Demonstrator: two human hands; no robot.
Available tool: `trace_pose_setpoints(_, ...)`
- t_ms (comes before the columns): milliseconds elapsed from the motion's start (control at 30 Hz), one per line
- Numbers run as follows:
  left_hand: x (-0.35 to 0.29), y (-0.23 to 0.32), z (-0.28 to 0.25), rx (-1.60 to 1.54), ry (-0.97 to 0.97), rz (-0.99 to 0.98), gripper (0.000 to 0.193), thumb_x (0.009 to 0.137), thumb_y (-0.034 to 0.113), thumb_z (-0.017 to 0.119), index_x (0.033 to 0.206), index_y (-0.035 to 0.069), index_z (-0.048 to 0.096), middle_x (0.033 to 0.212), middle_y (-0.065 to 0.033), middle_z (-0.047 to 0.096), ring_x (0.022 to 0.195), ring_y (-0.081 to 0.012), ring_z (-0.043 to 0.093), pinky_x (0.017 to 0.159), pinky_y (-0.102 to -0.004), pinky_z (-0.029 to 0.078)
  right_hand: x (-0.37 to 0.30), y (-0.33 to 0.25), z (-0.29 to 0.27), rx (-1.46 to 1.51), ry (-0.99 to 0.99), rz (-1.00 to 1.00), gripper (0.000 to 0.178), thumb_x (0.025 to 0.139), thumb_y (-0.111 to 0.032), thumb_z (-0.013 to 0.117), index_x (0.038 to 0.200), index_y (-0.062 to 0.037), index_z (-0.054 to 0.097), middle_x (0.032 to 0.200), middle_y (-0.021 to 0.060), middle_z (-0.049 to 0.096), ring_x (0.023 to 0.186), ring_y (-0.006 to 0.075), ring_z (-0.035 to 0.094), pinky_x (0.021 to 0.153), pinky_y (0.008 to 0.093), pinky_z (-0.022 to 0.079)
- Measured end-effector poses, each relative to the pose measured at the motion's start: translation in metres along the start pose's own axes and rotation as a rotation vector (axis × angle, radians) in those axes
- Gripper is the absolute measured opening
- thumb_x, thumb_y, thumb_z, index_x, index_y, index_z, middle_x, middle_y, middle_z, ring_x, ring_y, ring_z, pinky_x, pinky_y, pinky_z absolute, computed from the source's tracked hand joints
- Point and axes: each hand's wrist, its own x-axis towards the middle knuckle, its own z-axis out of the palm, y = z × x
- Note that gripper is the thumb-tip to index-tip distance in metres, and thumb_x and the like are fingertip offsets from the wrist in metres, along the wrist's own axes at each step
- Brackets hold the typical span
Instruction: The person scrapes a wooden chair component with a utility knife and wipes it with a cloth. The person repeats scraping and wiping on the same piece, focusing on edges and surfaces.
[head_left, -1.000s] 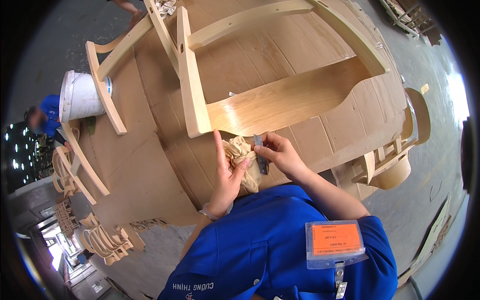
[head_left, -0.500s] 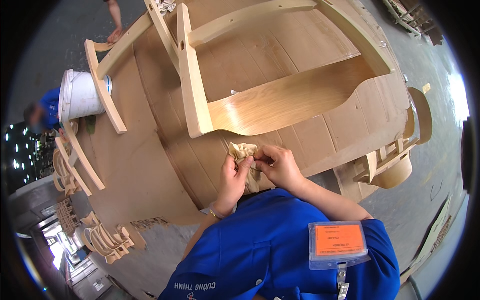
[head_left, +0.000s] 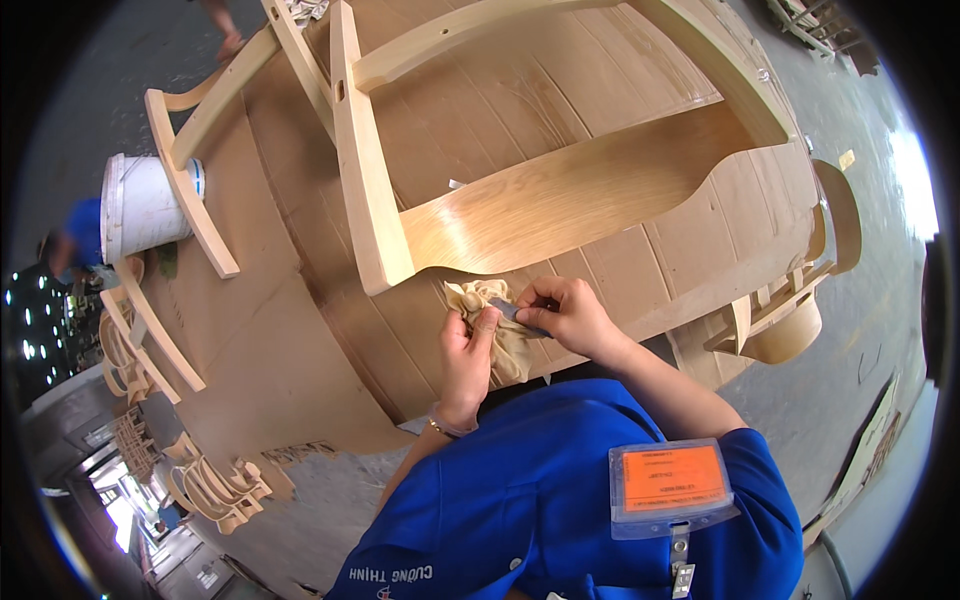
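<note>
While a crumpled cream cloth (head_left: 515, 360) is clamped by the left hand (head_left: 467, 365), its thumb pressed flat upon the folds, a thin grey strip (head_left: 505, 308) is pinched between the thumb and curled fingers of the right hand (head_left: 568, 318). The strip is laid against the cloth's upper part and is partly covered by the fingers. Both items are held close together before the wearer's blue shirt (head_left: 490, 490), at the near edge of a cardboard-covered surface (head_left: 270, 375).

Also listed: one pale wooden frame (head_left: 368, 180), rested on the cardboard beyond the hands, with a curved wooden panel (head_left: 580, 205) spanned between its sides; one white bucket (head_left: 145, 215), placed to the left, partly hidden by a curved wooden leg (head_left: 190, 190); one bracelet (head_left: 450, 425), worn at the left wrist; one orange badge (head_left: 675, 477) in a clear sleeve, hung on the shirt. At far left, a co-worker in blue (head_left: 82, 235) is seen blurred; curved wooden parts (head_left: 215, 485) are grouped at lower left.
</note>
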Motion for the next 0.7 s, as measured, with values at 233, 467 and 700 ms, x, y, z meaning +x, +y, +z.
trace_pose_setpoints(233,0.0,0.014,-0.054,-0.321,0.039,-0.27,0.033,0.109,0.026,0.066,0.134,0.004,0.063,0.124,-0.009,0.072,0.114,-0.0216,0.071,0.099,-0.0392,0.059,0.061,0.023,-0.005,0.109,0.288,-0.048,0.011,0.099,-0.008,0.073,0.102,0.0018,0.069,0.089,0.0101,0.072,0.077,0.0195,0.067,0.069,0.0368,0.055)
trace_pose_setpoints(467,0.031,0.028,-0.138,-0.841,0.025,-0.178,0.047,0.107,0.047,0.055,0.14,0.015,0.065,0.129,-0.0112,0.072,0.116,-0.0319,0.066,0.123,-0.0668,0.036,0.114,0.044,0.034,-0.287,0.669,-0.428,0.011,0.096,-0.003,0.075,0.106,-0.0017,0.07,0.091,0.0124,0.066,0.076,0.029,0.066,0.068,0.0387,0.054)
trace_pose_setpoints(700,0.106,-0.005,-0.232,-1.187,0.065,-0.369,0.045,0.11,0.04,0.054,0.14,0.007,0.061,0.131,-0.0116,0.071,0.111,-0.0258,0.073,0.086,-0.0418,0.064,0.127,0.056,0.052,-0.492,0.788,-0.572,0.017,0.089,-0.003,0.077,0.104,-0.0062,0.069,0.086,0.01,0.06,0.077,0.0298,0.061,0.068,0.0415,0.05)
